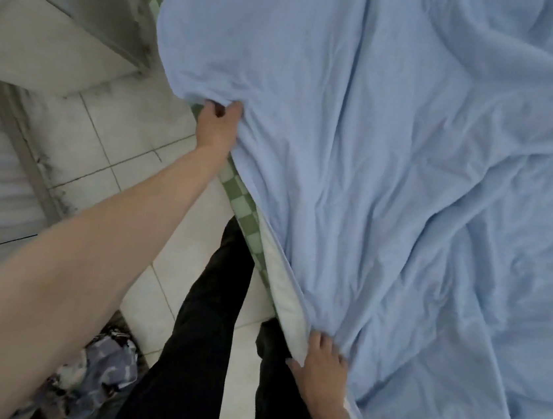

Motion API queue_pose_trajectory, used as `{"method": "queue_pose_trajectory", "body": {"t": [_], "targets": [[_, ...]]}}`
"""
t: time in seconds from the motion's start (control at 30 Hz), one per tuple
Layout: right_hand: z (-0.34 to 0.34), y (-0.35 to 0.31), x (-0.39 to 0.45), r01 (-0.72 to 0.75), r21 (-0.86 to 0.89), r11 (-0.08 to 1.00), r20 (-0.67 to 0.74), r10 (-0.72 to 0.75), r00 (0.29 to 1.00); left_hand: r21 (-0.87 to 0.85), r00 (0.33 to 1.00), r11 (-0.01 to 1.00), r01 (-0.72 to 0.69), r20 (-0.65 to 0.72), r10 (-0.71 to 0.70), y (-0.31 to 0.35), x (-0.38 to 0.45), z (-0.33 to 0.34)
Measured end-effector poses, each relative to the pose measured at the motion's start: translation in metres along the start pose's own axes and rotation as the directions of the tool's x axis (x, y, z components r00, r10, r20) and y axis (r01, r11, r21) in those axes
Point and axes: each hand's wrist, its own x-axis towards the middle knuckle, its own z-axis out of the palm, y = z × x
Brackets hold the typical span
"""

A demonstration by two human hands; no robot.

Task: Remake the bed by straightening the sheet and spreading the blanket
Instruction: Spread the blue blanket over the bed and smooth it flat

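Blue blanket, thin and heavily creased, covers most of the bed; green checked sheet shows only as a strip along the near edge. Step in hand, by my reading: spreading the blanket, drawing its near edge over the bedside. Left hand reaches far forward, arm nearly straight, grip pinching a bunched fold of the blanket edge. Right hand sits close to the body, wrist bent, fingers spread and pressing the blanket against the pale mattress side; whether it grasps cloth, cannot tell. Next move likely calls for an even outward pull with both hands to flatten creases.
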Motion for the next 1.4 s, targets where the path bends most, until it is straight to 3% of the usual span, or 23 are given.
{"method": "queue_pose_trajectory", "body": {"t": [0.1, 0.17, 0.23, 0.33, 0.47, 0.53, 0.6, 0.67, 0.77, 0.87, 0.97, 1.03, 1.13, 1.2, 1.27, 1.33, 1.37, 1.4], "targets": [[0.038, 0.020, -0.027, -0.004, -0.003, 1.000, 0.142, 0.005, 0.990, -0.009, 0.998, 0.999, -0.032, -0.052, 0.032, -0.013, -0.011, -0.002], [0.052, 0.045, -0.054, -0.080, 0.021, 0.997, 0.129, 0.077, 0.989, -0.009, 0.998, 1.000, -0.003, -0.063, 0.002, -0.029, -0.025, -0.006], [0.058, 0.062, -0.081, -0.090, -0.030, 0.995, 0.100, 0.093, 0.991, 0.058, 0.997, 0.996, 0.074, 0.013, -0.075, -0.047, -0.047, -0.009], [0.073, 0.081, -0.101, -0.028, 0.073, 0.997, 0.066, 0.023, 0.998, 0.144, 0.995, 0.988, 0.061, 0.073, -0.072, -0.068, -0.069, -0.014], [0.080, 0.091, -0.089, -0.022, 0.157, 0.987, 0.298, -0.026, 0.954, 0.270, 0.995, 0.959, -0.092, 0.067, 0.077, -0.075, -0.059, -0.013], [0.076, 0.094, -0.076, -0.014, 0.241, 0.970, 0.292, -0.058, 0.955, 0.331, 0.985, 0.929, -0.165, 0.098, 0.141, -0.076, -0.050, -0.013], [0.065, 0.094, -0.060, -0.012, 0.330, 0.944, 0.227, -0.067, 0.972, 0.282, 0.986, 0.945, -0.164, 0.085, 0.145, -0.076, -0.045, -0.012], [0.052, 0.097, -0.044, -0.139, 0.523, 0.841, 0.056, 0.129, 0.990, 0.198, 0.992, 0.972, -0.125, 0.024, 0.123, -0.072, -0.040, -0.008], [0.014, 0.095, -0.020, -0.241, 0.705, 0.667, -0.142, 0.466, 0.874, 0.139, 0.992, 0.984, -0.111, -0.044, 0.118, -0.063, -0.028, -0.003], [-0.033, 0.074, 0.012, -0.181, 0.795, 0.580, -0.205, 0.536, 0.819, 0.220, 0.991, 0.967, -0.128, -0.016, 0.135, -0.052, -0.016, -0.001], [-0.079, 0.060, 0.053, -0.115, 0.812, 0.572, -0.305, 0.585, 0.751, 0.247, 0.991, 0.960, -0.132, 0.017, 0.131, -0.045, -0.007, 0.001], [-0.103, 0.060, 0.078, -0.161, 0.805, 0.571, -0.309, 0.636, 0.708, 0.273, 0.991, 0.953, -0.133, 0.048, 0.125, -0.041, -0.002, 0.002], [-0.122, 0.068, 0.097, -0.314, 0.739, 0.597, -0.199, 0.637, 0.745, 0.328, 0.992, 0.937, -0.122, 0.074, 0.103, -0.034, 0.007, 0.001], [-0.130, 0.078, 0.098, -0.305, 0.738, 0.602, -0.190, 0.619, 0.762, 0.345, 0.992, 0.931, -0.119, 0.086, 0.095, -0.028, 0.016, -0.003], [-0.131, 0.103, 0.088, -0.341, 0.793, 0.505, -0.180, 0.729, 0.661, 0.400, 0.990, 0.908, -0.128, 0.104, 0.094, -0.025, 0.023, -0.010], [-0.122, 0.144, 0.064, -0.324, 0.901, 0.288, -0.091, 0.856, 0.509, 0.476, 0.984, 0.865, -0.160, 0.148, 0.100, -0.024, 0.025, -0.016], [-0.117, 0.166, 0.052, -0.281, 0.943, 0.179, -0.025, 0.879, 0.476, 0.511, 0.980, 0.841, -0.179, 0.169, 0.106, -0.023, 0.026, -0.017], [-0.117, 0.182, 0.038, -0.250, 0.959, 0.138, -0.004, 0.882, 0.471, 0.532, 0.977, 0.824, -0.195, 0.182, 0.114, -0.021, 0.026, -0.017]]}}
